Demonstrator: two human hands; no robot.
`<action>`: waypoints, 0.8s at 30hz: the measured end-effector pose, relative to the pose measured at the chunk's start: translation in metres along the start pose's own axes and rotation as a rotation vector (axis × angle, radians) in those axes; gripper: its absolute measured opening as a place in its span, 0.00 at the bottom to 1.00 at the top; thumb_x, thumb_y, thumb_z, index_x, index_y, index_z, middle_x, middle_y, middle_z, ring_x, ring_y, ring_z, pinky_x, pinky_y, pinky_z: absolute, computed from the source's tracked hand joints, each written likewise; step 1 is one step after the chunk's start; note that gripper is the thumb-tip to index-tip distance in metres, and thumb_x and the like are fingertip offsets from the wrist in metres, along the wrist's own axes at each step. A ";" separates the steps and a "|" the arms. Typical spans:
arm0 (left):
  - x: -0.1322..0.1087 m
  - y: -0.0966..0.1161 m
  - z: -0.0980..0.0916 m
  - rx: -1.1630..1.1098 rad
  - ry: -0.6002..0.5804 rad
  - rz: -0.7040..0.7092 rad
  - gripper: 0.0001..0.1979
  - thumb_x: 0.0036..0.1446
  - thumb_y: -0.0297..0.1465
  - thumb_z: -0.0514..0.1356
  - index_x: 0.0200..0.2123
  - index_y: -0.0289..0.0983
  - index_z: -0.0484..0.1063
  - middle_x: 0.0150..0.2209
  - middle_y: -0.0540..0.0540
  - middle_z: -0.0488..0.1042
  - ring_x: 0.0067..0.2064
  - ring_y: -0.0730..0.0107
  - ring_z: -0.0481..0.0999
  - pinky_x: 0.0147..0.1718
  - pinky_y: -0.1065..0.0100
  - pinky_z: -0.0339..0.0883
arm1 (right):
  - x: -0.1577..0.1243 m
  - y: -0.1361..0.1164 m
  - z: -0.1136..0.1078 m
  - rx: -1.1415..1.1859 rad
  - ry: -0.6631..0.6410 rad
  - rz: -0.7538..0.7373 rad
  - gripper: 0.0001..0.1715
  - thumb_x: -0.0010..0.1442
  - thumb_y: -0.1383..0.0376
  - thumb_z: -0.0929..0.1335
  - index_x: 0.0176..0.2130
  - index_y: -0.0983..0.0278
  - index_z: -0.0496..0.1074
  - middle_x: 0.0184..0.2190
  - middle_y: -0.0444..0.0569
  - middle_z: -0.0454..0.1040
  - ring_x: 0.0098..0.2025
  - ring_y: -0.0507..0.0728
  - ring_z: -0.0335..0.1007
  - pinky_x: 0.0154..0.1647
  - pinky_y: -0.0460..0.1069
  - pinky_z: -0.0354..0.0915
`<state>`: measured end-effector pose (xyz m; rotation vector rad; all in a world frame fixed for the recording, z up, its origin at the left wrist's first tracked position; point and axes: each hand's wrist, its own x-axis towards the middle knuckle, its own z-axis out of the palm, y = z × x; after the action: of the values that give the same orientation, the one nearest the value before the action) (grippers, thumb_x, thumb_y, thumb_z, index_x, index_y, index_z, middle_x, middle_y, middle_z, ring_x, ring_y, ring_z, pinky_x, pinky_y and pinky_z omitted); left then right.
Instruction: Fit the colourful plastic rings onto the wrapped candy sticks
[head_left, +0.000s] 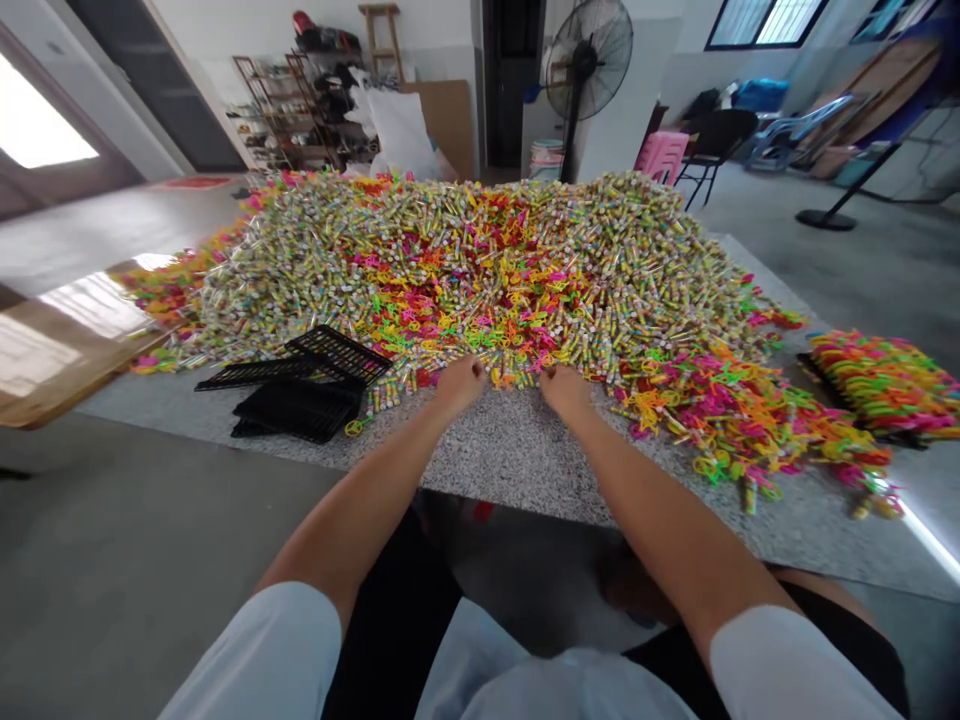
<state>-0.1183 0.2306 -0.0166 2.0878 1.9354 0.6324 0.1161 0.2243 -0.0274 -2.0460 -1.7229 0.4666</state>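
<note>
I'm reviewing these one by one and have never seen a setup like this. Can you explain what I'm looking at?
There is no machine here: a person works with two bare hands. The single picture comes from a camera worn on the head, looking forward and down, so both forearms reach away from you.

On the speckled table lies a big heap of small tubes mixed with bright plastic pieces. Black slotted trays lie to the left of the hands.

The left hand and right hand are apart at the near edge of the heap, fingers curled. Whether either one holds a piece is too small to tell.
</note>
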 end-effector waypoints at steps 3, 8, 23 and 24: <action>-0.007 0.001 -0.005 -0.006 0.034 0.052 0.13 0.60 0.26 0.58 0.48 0.38 0.74 0.48 0.40 0.77 0.52 0.57 0.74 0.52 0.61 0.66 | 0.009 -0.010 0.006 -0.051 -0.036 0.015 0.28 0.66 0.52 0.66 0.53 0.72 0.77 0.51 0.72 0.76 0.53 0.70 0.76 0.51 0.57 0.68; -0.025 0.024 -0.003 0.031 -0.055 0.179 0.15 0.63 0.33 0.59 0.52 0.38 0.74 0.54 0.39 0.74 0.59 0.55 0.70 0.61 0.59 0.61 | 0.003 -0.009 0.006 -0.111 -0.123 0.001 0.24 0.63 0.55 0.68 0.50 0.69 0.79 0.48 0.68 0.79 0.52 0.69 0.78 0.49 0.55 0.69; -0.059 0.053 0.003 -0.439 -0.175 0.046 0.08 0.58 0.36 0.62 0.34 0.37 0.72 0.32 0.47 0.74 0.37 0.64 0.75 0.40 0.64 0.69 | -0.089 0.032 -0.026 0.931 -0.310 -0.009 0.09 0.57 0.58 0.69 0.35 0.60 0.67 0.26 0.44 0.77 0.22 0.54 0.70 0.24 0.48 0.67; -0.064 0.055 0.000 -0.577 -0.249 0.054 0.07 0.57 0.35 0.62 0.35 0.37 0.72 0.32 0.48 0.74 0.36 0.66 0.75 0.39 0.65 0.69 | -0.094 0.030 -0.028 1.058 -0.306 -0.003 0.11 0.56 0.57 0.69 0.37 0.60 0.66 0.28 0.44 0.78 0.22 0.53 0.70 0.23 0.48 0.67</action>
<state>-0.0715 0.1619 -0.0022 1.7543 1.3589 0.7847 0.1397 0.1244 -0.0205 -1.2200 -1.1711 1.3819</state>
